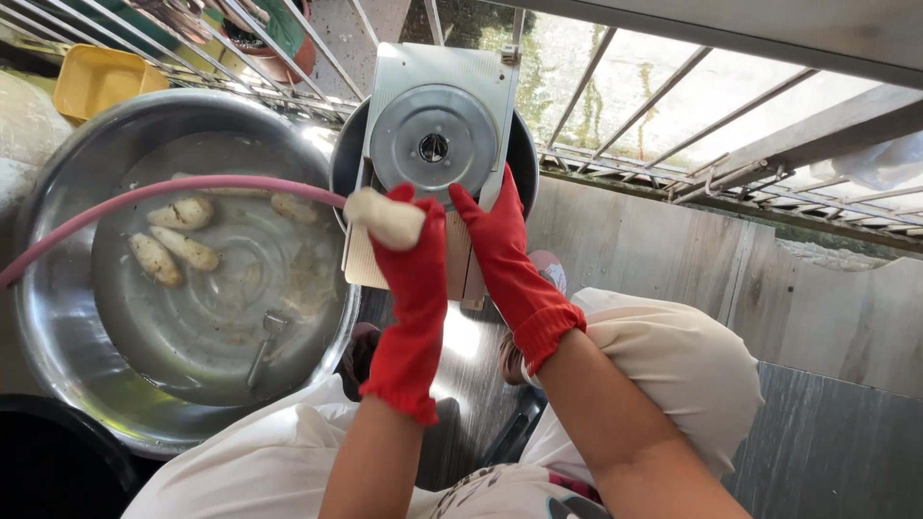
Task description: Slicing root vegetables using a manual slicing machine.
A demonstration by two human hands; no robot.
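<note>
Your left hand [415, 252], in a red rubber glove, clamps one pale peeled root [386, 217] against the metal slicer [437, 125]; your right hand [497, 231] grips the slicer's edge. A steel basin [58, 317] beside it holds murky water, four more roots [183, 213] and a pink hose [144, 195]. The bowl [524, 154] behind the slicer is mostly hidden.

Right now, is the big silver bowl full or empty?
Not empty, not full. The big silver bowl holds shallow water with a few pale peeled roots lying in it, and a pink hose crosses over it.
</note>
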